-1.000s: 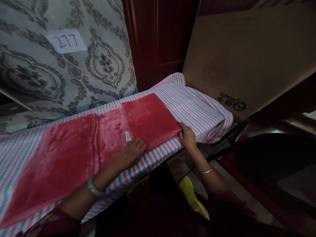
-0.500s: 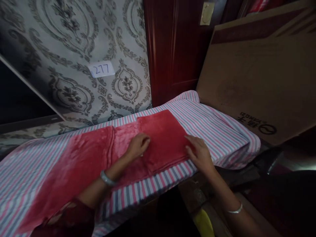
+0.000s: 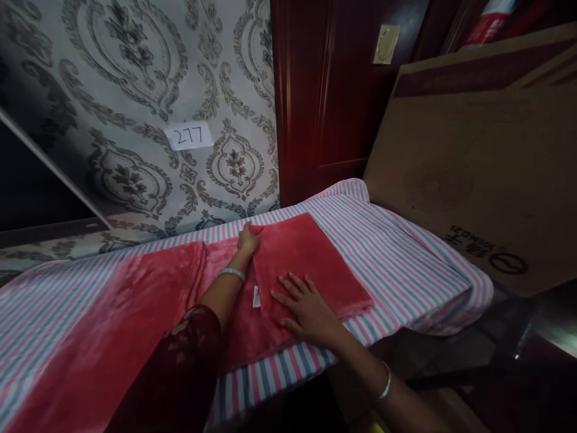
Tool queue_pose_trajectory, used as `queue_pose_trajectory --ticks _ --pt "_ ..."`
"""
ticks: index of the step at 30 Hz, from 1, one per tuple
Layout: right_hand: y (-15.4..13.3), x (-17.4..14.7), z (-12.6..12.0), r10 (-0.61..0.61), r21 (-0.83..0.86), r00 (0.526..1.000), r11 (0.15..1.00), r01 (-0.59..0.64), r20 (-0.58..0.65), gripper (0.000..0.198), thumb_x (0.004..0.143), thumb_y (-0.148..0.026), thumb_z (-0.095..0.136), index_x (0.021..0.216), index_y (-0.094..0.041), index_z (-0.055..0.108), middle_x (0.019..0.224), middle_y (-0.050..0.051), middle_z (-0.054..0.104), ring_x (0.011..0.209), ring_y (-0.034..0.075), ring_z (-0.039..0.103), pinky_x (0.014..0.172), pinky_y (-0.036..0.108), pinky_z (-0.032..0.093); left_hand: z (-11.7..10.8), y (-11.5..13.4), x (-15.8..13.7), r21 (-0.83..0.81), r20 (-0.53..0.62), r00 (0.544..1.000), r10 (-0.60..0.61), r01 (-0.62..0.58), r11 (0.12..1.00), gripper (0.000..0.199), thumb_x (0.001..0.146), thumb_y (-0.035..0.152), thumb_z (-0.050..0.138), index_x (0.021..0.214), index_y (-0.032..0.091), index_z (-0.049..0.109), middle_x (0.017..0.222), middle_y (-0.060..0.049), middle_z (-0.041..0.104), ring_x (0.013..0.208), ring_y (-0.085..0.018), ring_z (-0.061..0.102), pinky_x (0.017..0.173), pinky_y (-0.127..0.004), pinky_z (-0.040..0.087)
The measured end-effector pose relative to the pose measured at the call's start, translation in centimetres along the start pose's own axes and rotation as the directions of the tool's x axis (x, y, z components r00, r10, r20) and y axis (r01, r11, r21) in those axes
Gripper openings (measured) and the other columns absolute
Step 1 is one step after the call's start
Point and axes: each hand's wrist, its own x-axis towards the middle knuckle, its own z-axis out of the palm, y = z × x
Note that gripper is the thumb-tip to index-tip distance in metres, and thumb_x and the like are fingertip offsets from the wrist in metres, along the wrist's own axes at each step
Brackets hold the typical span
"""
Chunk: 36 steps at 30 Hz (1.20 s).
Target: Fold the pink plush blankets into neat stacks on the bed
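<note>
A red plush blanket (image 3: 315, 255) lies across a striped cloth, its right end folded over into a layered rectangle and its left part spread toward me. At the far left corner of that folded end, my left hand (image 3: 248, 239) is closed on the blanket's edge. My right hand (image 3: 306, 310) rests flat on the near part of the fold, fingers spread. Between the two folded sections, a small white label (image 3: 256, 296) shows on the blanket.
The striped cloth (image 3: 406, 270) covers a long narrow surface against the patterned wall (image 3: 135, 48). A large cardboard box (image 3: 473, 162) leans at the right, beside a dark red door (image 3: 333, 90). A paper marked 277 (image 3: 189, 136) is on the wall. A dark screen (image 3: 36, 180) stands left.
My left hand has moved away from me to the fold's far corner. My right hand has gone from the right edge onto the fold and flattened. The label has come into view.
</note>
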Motion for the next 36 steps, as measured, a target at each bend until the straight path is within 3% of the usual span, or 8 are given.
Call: queue_pose_trajectory --ticks 4,7,11,13,16,20,25,36 --pt "0.0 -0.3 -0.1 -0.007 0.028 1.000 1.000 0.006 0.030 0.065 0.099 -0.059 0.053 0.157 -0.036 0.038 0.169 0.003 0.017 0.157 0.030 0.006 0.124 0.061 0.009 -0.4 0.2 -0.2 0.139 0.014 1.000 -0.022 0.020 0.990 0.068 0.086 0.022 0.058 0.152 0.021 0.042 0.141 -0.018 0.058 0.122 -0.033 0.063 0.101 -0.043 0.051" --pt "0.6 0.0 -1.5 -0.044 0.111 0.998 0.993 0.038 0.048 0.058 0.100 -0.052 0.054 0.154 -0.031 0.045 0.165 0.006 0.031 0.154 0.029 0.021 0.125 0.057 0.017 -1.1 1.4 -0.5 0.202 0.003 1.000 -0.012 0.011 0.979 0.072 0.083 0.023 0.061 0.152 0.016 0.040 0.148 -0.022 0.050 0.129 -0.036 0.058 0.103 -0.045 0.050" --pt "3.9 3.5 -5.8 0.095 0.161 0.981 0.985 -0.067 -0.170 0.048 0.104 -0.031 0.041 0.147 -0.018 0.055 0.148 0.011 0.055 0.137 0.022 0.051 0.118 0.039 0.037 -0.9 4.2 -2.3 0.401 0.000 0.967 0.256 -0.234 0.885 0.068 0.091 0.026 0.053 0.155 0.015 0.035 0.164 -0.020 0.032 0.151 -0.034 0.033 0.119 -0.047 0.035" --pt "6.1 6.6 -8.0 0.196 0.111 0.935 0.979 -0.170 -0.296 0.051 0.102 -0.024 0.035 0.150 -0.016 0.051 0.151 0.011 0.052 0.140 0.021 0.048 0.120 0.037 0.034 -0.1 5.3 -3.6 0.496 0.079 0.939 0.333 -0.327 0.804 0.066 0.094 0.031 0.048 0.156 0.011 0.034 0.165 -0.021 0.030 0.154 -0.033 0.027 0.122 -0.049 0.029" --pt "9.0 11.1 -9.5 0.359 0.015 0.897 0.930 -0.367 -0.259 0.058 0.101 -0.023 0.035 0.159 -0.017 0.037 0.162 0.010 0.037 0.151 0.026 0.030 0.123 0.048 0.029 1.4 5.5 -5.0 0.571 0.124 0.939 0.320 -0.331 0.751 0.067 0.098 0.041 0.043 0.156 0.009 0.035 0.166 -0.023 0.028 0.156 -0.034 0.021 0.124 -0.054 0.021" --pt "11.2 13.7 -7.3 0.441 -0.108 0.889 0.885 -0.453 -0.118 0.058 0.105 -0.040 0.036 0.161 -0.025 0.032 0.169 0.005 0.021 0.156 0.031 0.012 0.123 0.060 0.018 3.0 3.6 -5.5 0.614 0.114 0.963 0.244 -0.261 0.745 0.071 0.099 0.053 0.035 0.158 0.013 0.036 0.165 -0.022 0.029 0.156 -0.037 0.019 0.123 -0.059 0.019" --pt "12.8 13.2 -3.9 0.452 -0.140 0.890 0.879 -0.455 -0.058 0.059 0.107 -0.049 0.026 0.162 -0.026 0.029 0.170 0.004 0.018 0.156 0.027 0.011 0.123 0.056 0.020 3.7 2.3 -5.1 0.632 0.149 0.971 0.188 -0.239 0.737 0.075 0.099 0.058 0.031 0.160 0.016 0.032 0.166 -0.022 0.027 0.156 -0.038 0.017 0.121 -0.061 0.022" --pt "13.4 13.5 -3.8 0.467 -0.146 0.883 0.872 -0.468 -0.039 0.059 0.107 -0.048 0.023 0.162 -0.029 0.027 0.170 0.002 0.017 0.156 0.027 0.012 0.123 0.054 0.022 3.4 2.4 -5.0 0.577 0.178 0.969 0.173 -0.245 0.779 0.078 0.098 0.058 0.035 0.160 0.011 0.031 0.166 -0.023 0.025 0.156 -0.039 0.016 0.122 -0.061 0.019"
